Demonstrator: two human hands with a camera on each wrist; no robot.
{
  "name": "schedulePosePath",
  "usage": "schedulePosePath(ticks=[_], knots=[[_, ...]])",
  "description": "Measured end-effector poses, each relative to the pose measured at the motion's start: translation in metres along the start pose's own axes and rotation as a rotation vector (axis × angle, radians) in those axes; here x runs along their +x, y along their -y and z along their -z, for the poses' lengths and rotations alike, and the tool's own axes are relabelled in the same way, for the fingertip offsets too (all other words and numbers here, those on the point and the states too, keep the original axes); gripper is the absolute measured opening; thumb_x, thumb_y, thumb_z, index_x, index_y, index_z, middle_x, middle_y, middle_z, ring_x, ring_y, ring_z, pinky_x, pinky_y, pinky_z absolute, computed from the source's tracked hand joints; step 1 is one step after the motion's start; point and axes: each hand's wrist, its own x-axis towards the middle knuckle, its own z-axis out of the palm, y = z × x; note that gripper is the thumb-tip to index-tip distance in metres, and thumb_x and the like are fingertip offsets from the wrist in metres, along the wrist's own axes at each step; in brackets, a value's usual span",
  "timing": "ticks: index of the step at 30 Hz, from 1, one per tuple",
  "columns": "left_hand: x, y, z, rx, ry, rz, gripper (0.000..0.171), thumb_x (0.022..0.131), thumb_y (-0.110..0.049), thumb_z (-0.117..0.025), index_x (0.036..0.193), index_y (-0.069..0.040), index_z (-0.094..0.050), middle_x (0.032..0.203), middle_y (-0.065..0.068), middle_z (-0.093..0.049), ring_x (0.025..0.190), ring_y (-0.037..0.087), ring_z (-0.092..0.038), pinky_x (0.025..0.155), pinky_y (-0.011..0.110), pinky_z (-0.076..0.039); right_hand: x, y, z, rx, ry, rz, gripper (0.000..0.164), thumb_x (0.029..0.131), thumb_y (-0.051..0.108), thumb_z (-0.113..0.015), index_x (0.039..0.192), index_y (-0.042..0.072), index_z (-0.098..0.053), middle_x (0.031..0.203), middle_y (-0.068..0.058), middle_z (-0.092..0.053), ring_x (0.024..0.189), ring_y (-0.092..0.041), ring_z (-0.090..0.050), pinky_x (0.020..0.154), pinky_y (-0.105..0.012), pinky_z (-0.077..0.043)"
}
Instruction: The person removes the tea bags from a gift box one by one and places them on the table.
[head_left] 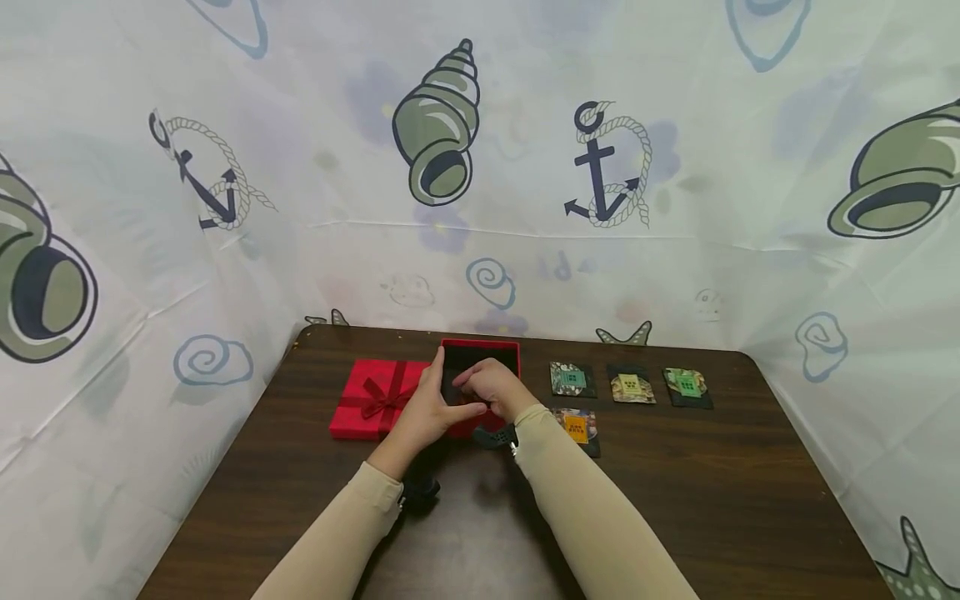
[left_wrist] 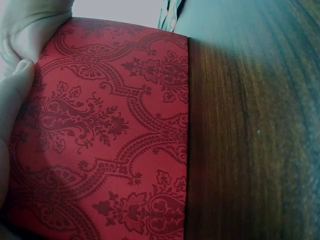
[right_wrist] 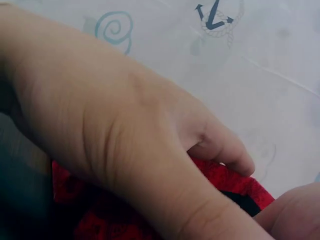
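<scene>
A red box (head_left: 481, 342) with a dark inside stands towards the back of the table. My left hand (head_left: 424, 410) lies against its near left corner, fingers straight along the side and thumb stretched across the front. In the left wrist view the patterned front wall of the box (left_wrist: 100, 115) shows up close, with the left thumb at its edge. Over the box my right hand (head_left: 497, 390) reaches in with bent fingers. The right wrist view shows that hand (right_wrist: 125, 120) above the red rim. Its fingertips are partly hidden, so anything between them cannot be made out.
A red lid (head_left: 358, 423) with a ribbon bow lies left of the box. To the right are small dark square packets with coloured labels: green (head_left: 573, 379), yellow (head_left: 632, 386), bright green (head_left: 687, 386) and orange (head_left: 577, 428). A printed cloth (head_left: 525, 275) hangs behind the table (head_left: 720, 475).
</scene>
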Motion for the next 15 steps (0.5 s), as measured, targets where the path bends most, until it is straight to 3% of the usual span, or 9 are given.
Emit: schedulePosePath(ticks=[4,10,12,15], knots=[[0.0008,-0.0003,0.0002,0.003,0.003,-0.01,0.143,0.078,-0.065,-0.093,0.177,-0.023,0.002,0.179,0.018,-0.019,0.162,0.045,-0.033,0.124,0.067,-0.041,0.0007,-0.001,-0.0002,-0.004,-0.018,0.021,0.032,0.105,0.0,-0.054,0.13,-0.007,-0.073,0.122,-0.018,-0.068,0.088,-0.023,-0.057,0.064,-0.026,-0.056],[-0.0009,0.0002,0.0003,-0.016,0.004,-0.009,0.143,0.078,-0.064,-0.093,0.177,-0.024,0.001,0.18,0.018,-0.019,0.162,0.044,-0.032,0.125,0.067,-0.04,0.0019,-0.0034,-0.0019,0.077,-0.025,0.084,0.035,0.114,0.006,-0.046,0.138,-0.008,-0.067,0.099,-0.011,-0.068,0.079,-0.02,-0.061,0.064,-0.028,-0.054],[-0.001,-0.0004,0.0003,-0.018,0.005,-0.008,0.143,0.078,-0.065,-0.093,0.177,-0.024,0.001,0.181,0.017,-0.017,0.164,0.044,-0.03,0.126,0.068,-0.037,0.0011,-0.0026,-0.0018,0.097,-0.048,0.107,0.034,0.115,0.009,-0.046,0.138,-0.006,-0.067,0.098,-0.01,-0.068,0.081,-0.021,-0.065,0.069,-0.031,-0.056],[-0.0007,-0.0009,0.0004,-0.02,0.005,-0.006,0.143,0.077,-0.065,-0.093,0.177,-0.024,0.001,0.18,0.018,-0.018,0.164,0.044,-0.031,0.127,0.07,-0.035,0.0011,-0.0019,-0.002,0.08,-0.09,0.152,0.028,0.113,0.015,-0.059,0.134,0.0,-0.07,0.111,-0.013,-0.07,0.098,-0.026,-0.068,0.085,-0.039,-0.063]])
